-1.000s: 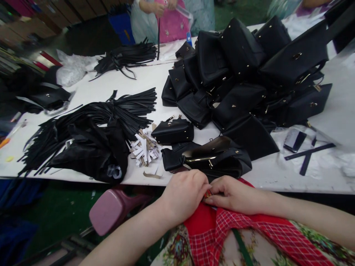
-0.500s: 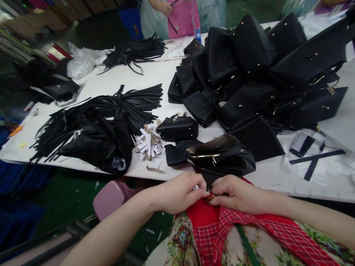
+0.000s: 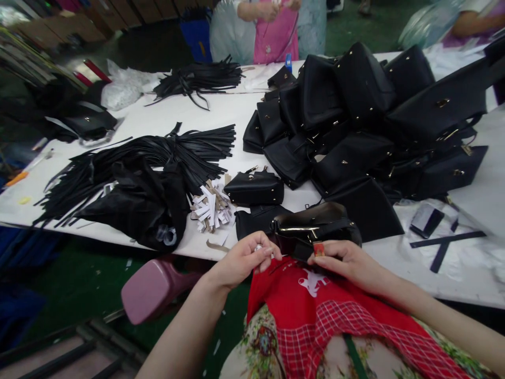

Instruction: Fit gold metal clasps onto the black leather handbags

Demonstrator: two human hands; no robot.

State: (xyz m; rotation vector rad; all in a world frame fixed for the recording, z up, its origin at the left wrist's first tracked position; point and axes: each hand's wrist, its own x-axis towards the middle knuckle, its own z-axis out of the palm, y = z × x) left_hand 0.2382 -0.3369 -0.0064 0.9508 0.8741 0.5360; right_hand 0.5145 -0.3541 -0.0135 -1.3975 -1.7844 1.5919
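My left hand [image 3: 241, 259] is pinched shut on a small white scrap [image 3: 258, 247] just below the table's front edge. My right hand [image 3: 347, 261] is closed on a small red and gold piece [image 3: 318, 248], which it holds against the near side of an open black handbag [image 3: 315, 227] with a gold zip. Both hands hover over my red apron [image 3: 311, 300]. A smaller black bag [image 3: 254, 188] lies just behind the open one, next to a heap of white and tan paper strips [image 3: 210, 208].
A big pile of black handbags [image 3: 366, 116] fills the right of the white table [image 3: 165, 121]. Bundles of black leather straps [image 3: 150, 163] lie left and far back [image 3: 199, 79]. A pink stool [image 3: 148, 289] stands under the table edge. People work at the far side [image 3: 272, 26].
My hands have come apart and risen from my lap to the bag's edge. The right hand now holds the red piece at the bag; the left has drawn away with a white scrap.
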